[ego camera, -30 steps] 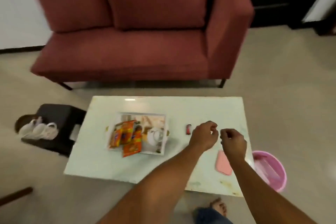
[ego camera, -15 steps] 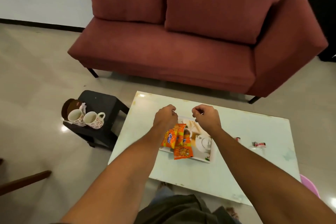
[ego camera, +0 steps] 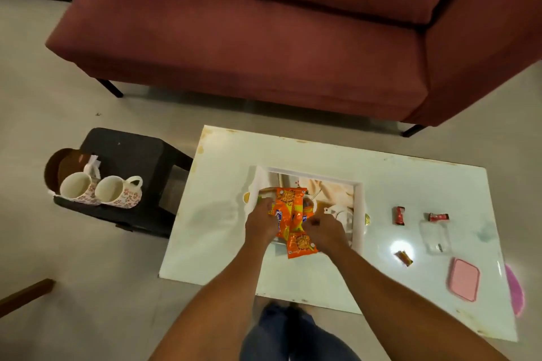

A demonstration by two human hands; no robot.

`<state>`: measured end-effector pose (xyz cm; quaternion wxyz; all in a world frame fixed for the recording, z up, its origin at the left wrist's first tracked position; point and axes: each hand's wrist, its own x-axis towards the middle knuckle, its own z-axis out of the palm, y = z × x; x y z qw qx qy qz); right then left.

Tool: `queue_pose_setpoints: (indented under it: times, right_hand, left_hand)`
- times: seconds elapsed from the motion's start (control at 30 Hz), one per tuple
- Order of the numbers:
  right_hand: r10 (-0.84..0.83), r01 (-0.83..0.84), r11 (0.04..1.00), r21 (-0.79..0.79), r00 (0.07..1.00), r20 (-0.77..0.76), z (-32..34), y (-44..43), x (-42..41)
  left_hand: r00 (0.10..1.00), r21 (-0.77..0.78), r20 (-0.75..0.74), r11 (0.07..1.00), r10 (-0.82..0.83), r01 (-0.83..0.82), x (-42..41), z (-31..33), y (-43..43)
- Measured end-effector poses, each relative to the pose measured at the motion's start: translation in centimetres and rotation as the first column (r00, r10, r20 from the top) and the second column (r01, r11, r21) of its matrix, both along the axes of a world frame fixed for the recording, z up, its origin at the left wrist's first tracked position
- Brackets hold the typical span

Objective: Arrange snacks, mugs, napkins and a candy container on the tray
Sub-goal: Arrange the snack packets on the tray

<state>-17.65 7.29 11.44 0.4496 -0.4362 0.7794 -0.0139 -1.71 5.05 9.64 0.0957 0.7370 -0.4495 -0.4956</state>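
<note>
A dark red sofa (ego camera: 264,53) fills the far side of the room, standing on the pale floor. In front of it is the white counter (ego camera: 223,243), and left of that, just beside its corner, a black stool (ego camera: 137,152).

The tray (ego camera: 358,208), white-rimmed with a printed picture inside, lies on the counter left of its middle. Both arms reach over the counter's near edge to it.

The orange packets (ego camera: 290,211) lie in a loose overlapping pile on the left part of the tray, the nearest one hanging over the near rim. The left hand (ego camera: 261,226) has its fingers curled round the pile's left edge. The right hand (ego camera: 325,230) is curled against the pile's right side, pinching it.

On the stool's near edge stand two flowered mugs, upright and close side by side: the left mug (ego camera: 77,187) and the right mug (ego camera: 115,192), its handle pointing right. Behind them are a brown plate (ego camera: 63,161) and white napkins (ego camera: 93,165).

On the counter right of the tray, well apart from it, lies a pink lid (ego camera: 463,278) near the front right corner. Beyond it stands a clear container (ego camera: 434,236) with no lid on.

Three wrapped candies lie round the container: a red candy (ego camera: 399,215) left of it, a second red candy (ego camera: 438,217) just behind it, and an orange candy (ego camera: 404,257) nearer the front.
</note>
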Motion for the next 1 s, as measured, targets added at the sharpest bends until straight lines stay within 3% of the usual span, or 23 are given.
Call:
queue_pose_setpoints:
  times: [0.13,0.37,0.53,0.7,0.87,1.0]
  right_hand:
    - [-0.052,0.053,0.999,0.006,0.998,-0.029,-5.7,-0.4,2.1]
    - [-0.098,0.095,0.993,-0.067,0.994,-0.043,-11.1,-1.9,4.9]
    - [-0.113,0.108,0.991,-0.078,0.992,-0.059,-11.8,-1.5,5.5]
    - [-0.216,0.226,0.959,-0.172,0.973,0.075,-9.6,-1.7,3.2]
    - [-0.317,0.334,0.871,-0.361,0.942,0.106,-6.4,-3.0,-4.6]
    - [-0.414,0.437,0.839,-0.325,0.899,0.141,-6.8,-4.1,-11.6]
  left_hand:
    - [0.998,0.007,0.027,0.999,0.048,-0.048,1.2,-5.6,-0.7]
    - [0.983,-0.029,0.184,0.999,-0.022,0.028,1.8,-11.5,0.1]
    - [0.970,-0.092,0.218,0.992,0.108,-0.090,0.9,-12.3,0.8]
    - [0.944,-0.360,0.231,0.922,0.233,-0.140,-1.2,-9.4,0.7]
    - [0.991,-0.486,0.131,0.872,0.004,0.061,-7.5,-6.1,-1.3]
    - [0.968,-0.429,0.038,0.871,-0.248,0.240,-13.2,-6.9,-2.2]
